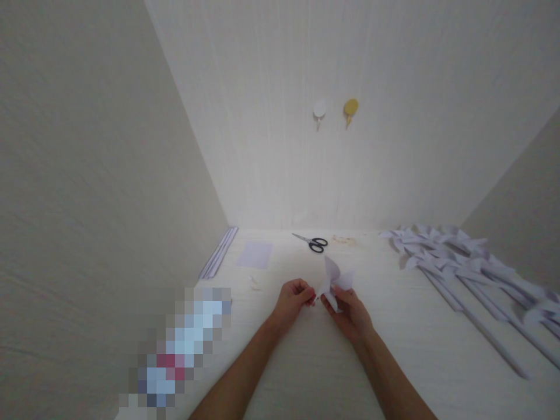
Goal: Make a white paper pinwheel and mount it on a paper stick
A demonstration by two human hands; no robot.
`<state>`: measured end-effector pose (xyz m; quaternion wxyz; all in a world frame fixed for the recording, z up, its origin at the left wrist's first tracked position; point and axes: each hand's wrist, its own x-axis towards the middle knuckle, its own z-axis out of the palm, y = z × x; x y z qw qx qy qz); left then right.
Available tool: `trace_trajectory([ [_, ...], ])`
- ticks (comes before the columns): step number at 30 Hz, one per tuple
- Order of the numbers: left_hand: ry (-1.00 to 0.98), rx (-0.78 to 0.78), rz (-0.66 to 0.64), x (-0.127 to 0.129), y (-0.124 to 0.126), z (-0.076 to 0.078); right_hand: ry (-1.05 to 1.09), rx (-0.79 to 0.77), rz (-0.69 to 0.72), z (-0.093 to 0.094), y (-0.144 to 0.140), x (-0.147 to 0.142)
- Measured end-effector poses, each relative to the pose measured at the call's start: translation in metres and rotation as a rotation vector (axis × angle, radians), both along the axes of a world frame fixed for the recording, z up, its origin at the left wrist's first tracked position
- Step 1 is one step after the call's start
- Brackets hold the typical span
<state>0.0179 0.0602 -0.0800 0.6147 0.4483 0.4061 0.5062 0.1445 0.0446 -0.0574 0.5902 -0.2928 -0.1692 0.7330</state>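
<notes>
Centre of counter (pixel 306 361): bare surface around both forearms; free passage toward the near edge.
Far centre: scissors (pixel 312 242) lie flat near the back wall, a small pale smear (pixel 344 240) just to their right; open counter lies between them and the hands.
Far left: flat paper sheet (pixel 254 255) and a bundle of paper strips (pixel 219 252) along the left wall; low obstacles only.
Near left: a blurred object (pixel 179 350) occupies the counter edge and blocks that side.
Right side: row of paper pinwheels on long sticks (pixel 464 268) covers the counter up to the right wall; no flat passage there.
Back wall: two hooks (pixel 335 112) sit high, well clear of the counter.
</notes>
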Motion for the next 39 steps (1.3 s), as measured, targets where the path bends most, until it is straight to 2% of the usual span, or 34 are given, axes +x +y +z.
trace_trajectory([
  [4,0.007,0.011,0.044,0.000,-0.001,0.001,0.036,-0.020,-0.033,-0.001,0.003,0.003],
  [7,0.009,0.017,0.099,-0.012,0.000,0.007,0.043,-0.045,-0.056,-0.001,0.005,0.004],
  [11,0.129,0.064,0.282,-0.052,0.006,0.027,0.039,-0.016,-0.034,0.000,0.004,0.002],
  [17,0.524,0.237,0.504,-0.114,0.014,0.052,0.033,-0.016,-0.016,0.003,0.002,0.002],
  [19,0.662,0.247,0.492,-0.126,0.016,0.056,0.027,-0.023,-0.028,0.003,0.003,0.002],
  [23,0.762,0.241,0.472,-0.139,0.021,0.060,0.013,-0.021,-0.025,0.001,0.003,0.002],
  [27,0.967,0.240,0.434,-0.151,0.030,0.064,0.009,-0.019,-0.030,0.000,0.004,0.002],
  [32,1.258,0.225,0.333,-0.164,0.045,0.070,-0.029,-0.014,-0.031,-0.003,0.005,0.003],
  [39,1.635,0.122,0.237,-0.197,0.057,0.078,-0.031,-0.051,-0.054,-0.002,0.007,0.004],
])
